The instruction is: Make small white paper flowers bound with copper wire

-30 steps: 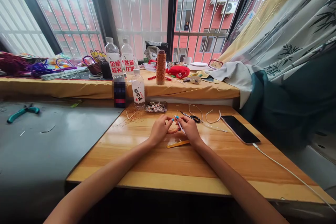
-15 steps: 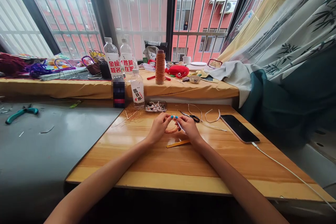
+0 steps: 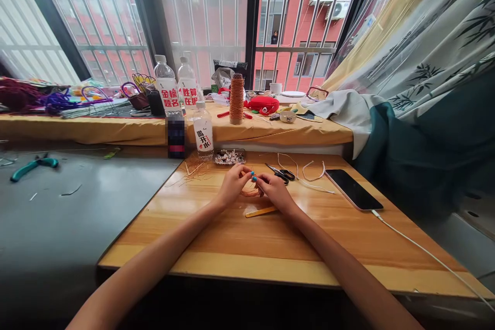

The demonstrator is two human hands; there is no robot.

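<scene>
Over the wooden table, my left hand and my right hand meet, thumbs and fingertips pinched close together. Between them is a thin copper-brown cord, whose loop curves below my fingers. The exact spot where the fingertips grip it is small and partly hidden. Just beneath my right hand lies a flat yellow stick, one end covered by the hand. Black-handled scissors rest beyond my right hand, blades partly spread.
A clear tray of small pieces sits ahead, near a water bottle and brown thread scraps. White cords and a phone lie right. A brown thread spool stands on the ledge; teal pliers lie left.
My right hand has shifted slightly left and turned, and the white piece that showed in it is out of sight. More of the scissors' handles shows. My left hand has barely moved.
</scene>
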